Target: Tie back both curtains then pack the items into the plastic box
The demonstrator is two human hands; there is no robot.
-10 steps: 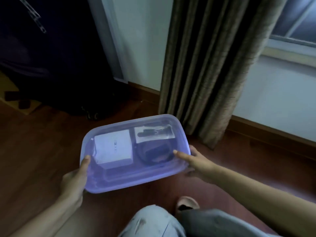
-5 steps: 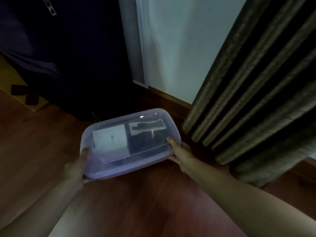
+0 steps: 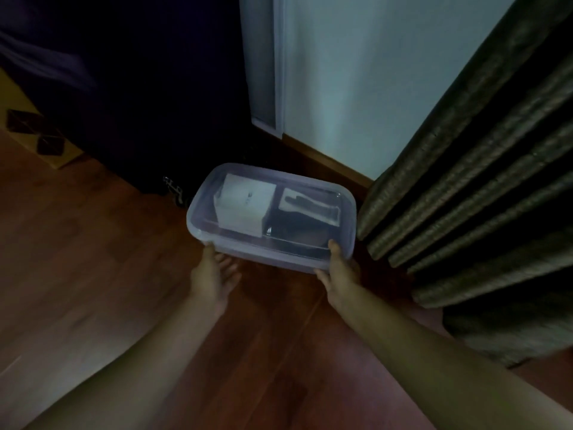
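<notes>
The plastic box (image 3: 263, 252) lies crosswise on the floor (image 3: 93, 274) ahead; the left hand (image 3: 214, 274), fingers spread, touches its near-left corner, while the right hand (image 3: 341, 271) pinches the near-right corner.

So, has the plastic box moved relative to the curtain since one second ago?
Yes. The plastic box went forward and down toward the baseboard; it is now left of the curtain, not in front of it.

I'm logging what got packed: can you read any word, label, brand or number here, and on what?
None legible.
White box in the plastic box: small dark mark on top, too blurred to read.
White packet beside it: a dark picture, no words discernible.
</notes>
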